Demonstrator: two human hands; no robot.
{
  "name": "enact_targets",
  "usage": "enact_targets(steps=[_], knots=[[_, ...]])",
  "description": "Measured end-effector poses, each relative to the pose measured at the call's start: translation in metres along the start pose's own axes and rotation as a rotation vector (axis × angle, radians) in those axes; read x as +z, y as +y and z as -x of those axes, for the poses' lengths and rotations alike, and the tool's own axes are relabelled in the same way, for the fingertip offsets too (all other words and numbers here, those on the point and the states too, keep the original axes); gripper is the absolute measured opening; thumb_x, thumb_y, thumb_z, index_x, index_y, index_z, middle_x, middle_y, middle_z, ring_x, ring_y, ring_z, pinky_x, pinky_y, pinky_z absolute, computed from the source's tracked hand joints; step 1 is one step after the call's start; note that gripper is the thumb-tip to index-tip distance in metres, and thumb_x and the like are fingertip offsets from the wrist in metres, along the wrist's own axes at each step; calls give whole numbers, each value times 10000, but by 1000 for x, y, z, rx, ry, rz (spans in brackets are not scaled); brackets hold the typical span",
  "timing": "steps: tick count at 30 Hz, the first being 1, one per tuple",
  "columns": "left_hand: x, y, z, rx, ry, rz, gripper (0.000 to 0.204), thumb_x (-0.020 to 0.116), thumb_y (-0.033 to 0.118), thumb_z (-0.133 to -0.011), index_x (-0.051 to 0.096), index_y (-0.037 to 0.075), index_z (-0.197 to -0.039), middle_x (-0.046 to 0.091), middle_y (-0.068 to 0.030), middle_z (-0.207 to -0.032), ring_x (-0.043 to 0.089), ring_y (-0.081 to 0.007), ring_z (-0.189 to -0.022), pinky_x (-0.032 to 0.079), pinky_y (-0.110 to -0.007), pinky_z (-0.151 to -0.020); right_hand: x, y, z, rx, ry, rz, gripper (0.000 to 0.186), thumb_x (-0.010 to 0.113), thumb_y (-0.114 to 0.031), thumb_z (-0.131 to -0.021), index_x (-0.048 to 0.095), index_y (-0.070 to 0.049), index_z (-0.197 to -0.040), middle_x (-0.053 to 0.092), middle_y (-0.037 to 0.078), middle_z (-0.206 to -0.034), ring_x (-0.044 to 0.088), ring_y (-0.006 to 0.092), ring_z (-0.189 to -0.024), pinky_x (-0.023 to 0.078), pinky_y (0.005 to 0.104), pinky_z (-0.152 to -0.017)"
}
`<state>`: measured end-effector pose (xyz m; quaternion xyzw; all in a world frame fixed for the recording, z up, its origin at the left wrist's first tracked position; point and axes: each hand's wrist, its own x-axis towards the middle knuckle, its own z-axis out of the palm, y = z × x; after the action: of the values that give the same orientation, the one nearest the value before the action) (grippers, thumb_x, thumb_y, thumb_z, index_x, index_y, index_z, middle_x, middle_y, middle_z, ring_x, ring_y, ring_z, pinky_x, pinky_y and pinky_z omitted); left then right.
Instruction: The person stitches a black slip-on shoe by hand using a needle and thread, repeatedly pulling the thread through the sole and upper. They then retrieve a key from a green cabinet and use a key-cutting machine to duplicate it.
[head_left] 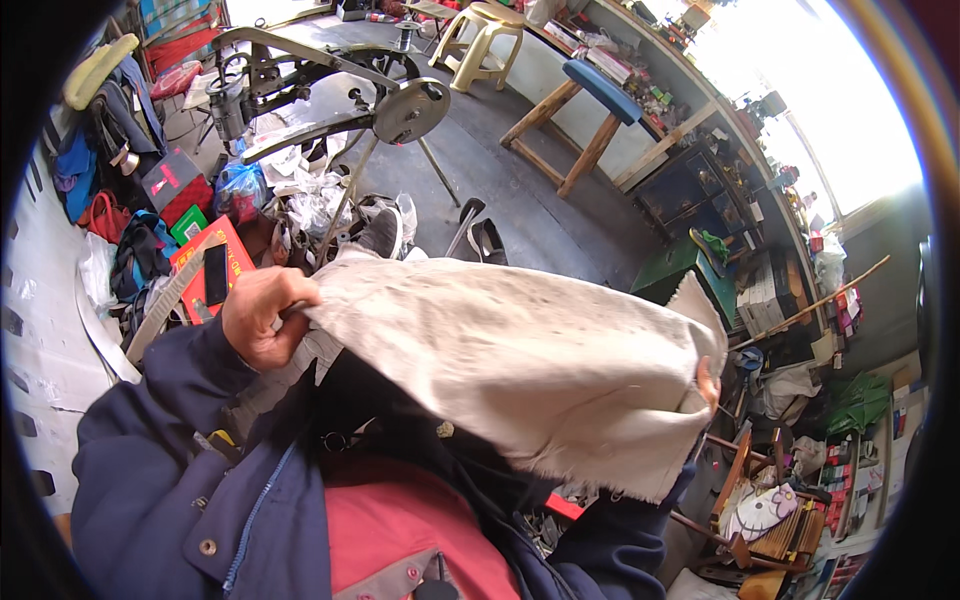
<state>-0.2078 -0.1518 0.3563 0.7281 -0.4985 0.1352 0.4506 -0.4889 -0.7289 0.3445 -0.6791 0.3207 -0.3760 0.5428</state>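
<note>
A pale beige cloth (520, 350) with frayed edges and dark smudges is stretched between my hands across my lap. At its left corner, my left hand (265, 312) is closed in a fist around the fabric. The right edge is gripped by my right hand (707, 382); only its fingertips show, and the rest is hidden behind the cloth. Beyond the cloth's far edge are a dark shoe (381, 232) and a pair of black-handled tools or shoe parts I cannot make out clearly.
A hand-cranked sewing machine (350, 110) stands ahead to the left, with bags and scraps heaped beneath it. Farther off are a blue-topped wooden stool (603, 90) and a cream plastic stool (483, 45). A wooden chair (775, 530) stands at the lower right. A red box (225, 265) lies near my left hand.
</note>
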Motion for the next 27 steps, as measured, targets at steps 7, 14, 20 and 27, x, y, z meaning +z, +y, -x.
enact_targets(steps=[7, 14, 20, 27], knots=[[36, 79, 3, 109, -737, 315, 174, 723, 109, -840, 682, 133, -1008, 706, -44, -841, 703, -272, -788, 526, -411, -666, -138, 27, 1, -103, 19, 620, 599, 788, -261, -908, 586, 42, -1384, 759, 164, -1103, 723, 206, -992, 549, 318, -890], [67, 50, 2, -241, -908, 499, 181, 728, 279, -912, 761, 159, -1043, 727, -113, -870, 704, -315, -809, 543, -425, -690, -196, 132, 118, 375, -336, 1172, 734, 794, -299, -900, 495, -6, -1503, 757, 154, -1073, 694, 158, -796, 573, 313, -622], [150, 15, -59, 378, -530, 59, 389, 741, 301, -914, 670, 211, -1286, 604, -162, -1387, 504, -382, -1383, 356, -571, -1153, -62, 41, 115, -55, -278, 789, 651, 776, -198, -918, 520, -29, -1493, 685, 241, -1291, 700, 304, -1152, 590, 383, -902], [209, -49, -52, -182, -317, 143, 670, 656, 481, -978, 485, 144, -1531, 449, -277, -1553, 381, -447, -1478, 314, -450, -1222, 83, -43, 100, -450, -229, 546, 500, 740, -179, -938, 620, 1, -1388, 659, 176, -1334, 648, 291, -1192, 552, 382, -927]])
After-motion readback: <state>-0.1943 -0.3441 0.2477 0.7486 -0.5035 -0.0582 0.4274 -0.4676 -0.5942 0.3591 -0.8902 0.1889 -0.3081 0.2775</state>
